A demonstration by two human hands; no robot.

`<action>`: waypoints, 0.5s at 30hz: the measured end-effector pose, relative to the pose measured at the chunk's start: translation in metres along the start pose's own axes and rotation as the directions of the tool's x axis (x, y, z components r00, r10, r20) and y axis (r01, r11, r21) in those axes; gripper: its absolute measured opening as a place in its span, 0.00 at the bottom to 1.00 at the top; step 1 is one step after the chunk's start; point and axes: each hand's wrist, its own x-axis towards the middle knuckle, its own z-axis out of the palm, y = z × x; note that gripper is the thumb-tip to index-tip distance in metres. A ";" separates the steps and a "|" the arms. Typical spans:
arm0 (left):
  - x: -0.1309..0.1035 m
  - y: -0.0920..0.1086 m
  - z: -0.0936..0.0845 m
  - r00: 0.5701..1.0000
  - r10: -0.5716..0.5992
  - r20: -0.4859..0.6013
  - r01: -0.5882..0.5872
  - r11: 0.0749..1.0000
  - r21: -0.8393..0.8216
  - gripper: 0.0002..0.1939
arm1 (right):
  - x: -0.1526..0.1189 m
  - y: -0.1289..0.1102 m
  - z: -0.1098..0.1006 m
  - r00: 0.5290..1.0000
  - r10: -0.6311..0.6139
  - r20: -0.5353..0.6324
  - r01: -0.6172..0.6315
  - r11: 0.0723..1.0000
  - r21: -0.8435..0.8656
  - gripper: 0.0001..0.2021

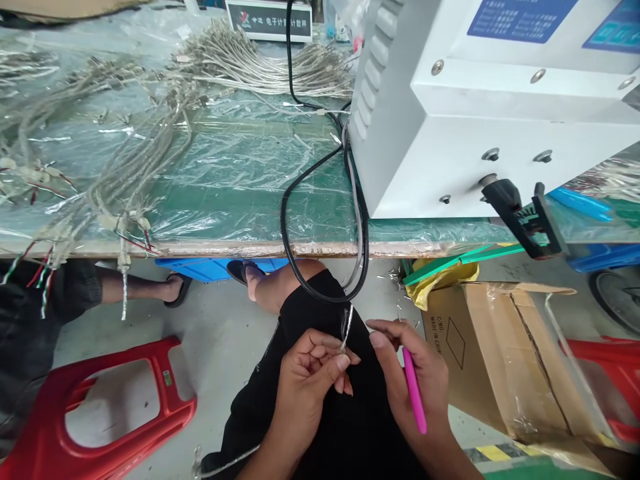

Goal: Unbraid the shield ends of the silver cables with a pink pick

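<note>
Pinched between the thumb and fingers of my left hand (320,367) is a thin clear-jacketed cable. Its stripped end (349,325) points up, showing a silvery twisted strand and some fine dark wisps beside it. The cable's length seems to run back along my left forearm, where a pale piece (230,461) shows. My right hand (417,370), just right of the cable end and apart from it, is closed around a slim pink pen-shaped tool (414,393). The tool's working tip is mostly hidden by my fingers. Both hands are above my lap.
Cable bundles (145,147) lie on the film-covered green table (240,180). A white machine (400,167) with a black crank handle (523,217) stands right; a black cord (283,227) loops over the edge. Beside me are a red stool (55,413), a cardboard box (500,360) and another person's leg (135,285).
</note>
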 end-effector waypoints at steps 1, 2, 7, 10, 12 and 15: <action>0.000 0.000 0.002 1.000 0.010 -0.016 -0.010 1.000 0.009 0.07 | -0.001 -0.003 0.003 0.998 0.049 0.033 -0.051 0.996 0.067 0.06; -0.001 0.001 0.003 0.999 0.019 -0.031 -0.018 1.000 0.020 0.07 | -0.002 -0.006 0.005 0.990 0.108 0.089 -0.120 0.982 0.146 0.06; -0.001 0.000 0.009 0.996 0.041 -0.074 -0.036 0.997 0.073 0.08 | 0.001 -0.014 0.011 0.910 0.248 0.334 -0.383 0.812 0.440 0.06; -0.001 -0.002 0.008 0.996 0.039 -0.079 -0.035 0.998 0.056 0.07 | 0.005 -0.013 0.009 0.878 0.260 0.402 -0.444 0.755 0.483 0.08; -0.001 -0.003 0.006 0.997 0.039 -0.071 -0.037 0.999 0.033 0.06 | 0.007 -0.011 0.007 0.867 0.265 0.422 -0.461 0.749 0.476 0.09; -0.001 -0.004 0.002 0.999 0.026 -0.040 -0.026 1.000 0.003 0.05 | 0.007 -0.006 0.005 0.867 0.245 0.435 -0.441 0.783 0.439 0.10</action>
